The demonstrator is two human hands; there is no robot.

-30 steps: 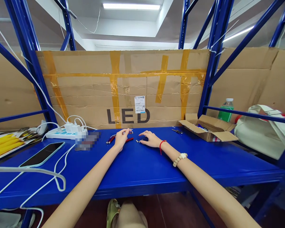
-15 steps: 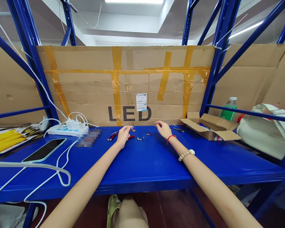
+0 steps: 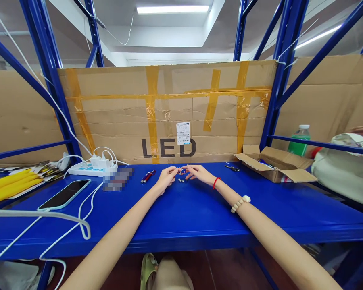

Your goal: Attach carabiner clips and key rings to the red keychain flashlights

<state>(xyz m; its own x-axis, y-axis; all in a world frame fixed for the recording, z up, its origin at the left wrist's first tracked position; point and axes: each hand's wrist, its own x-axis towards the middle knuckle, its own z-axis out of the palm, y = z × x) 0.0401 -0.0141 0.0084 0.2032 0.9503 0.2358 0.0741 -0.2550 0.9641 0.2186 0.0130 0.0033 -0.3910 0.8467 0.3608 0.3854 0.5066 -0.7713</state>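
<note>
My left hand (image 3: 167, 179) is closed in a pinch above the blue tabletop, its thumb and forefinger around something too small to name. Facing it, my right hand (image 3: 199, 174) has its fingertips brought together at the same spot. Between the two sets of fingers shows a small shiny piece (image 3: 182, 171) with blue and reddish parts. A few tiny silvery bits (image 3: 181, 180) lie on the table just below the fingertips. Left of my left hand rests a slim red object with a silvery end (image 3: 148, 176).
A small dark tool (image 3: 232, 168) lies right of my hands, near an open cardboard box (image 3: 276, 163). On the left are a phone (image 3: 65, 194), a white power strip (image 3: 87, 169) and loose white cables. Behind stands a large cardboard panel (image 3: 124, 121). Blue posts flank the table.
My right hand has come left and down to meet my left hand, which has shifted slightly right. The fingertips are now close together over the small piece. The view has tilted slightly.
</note>
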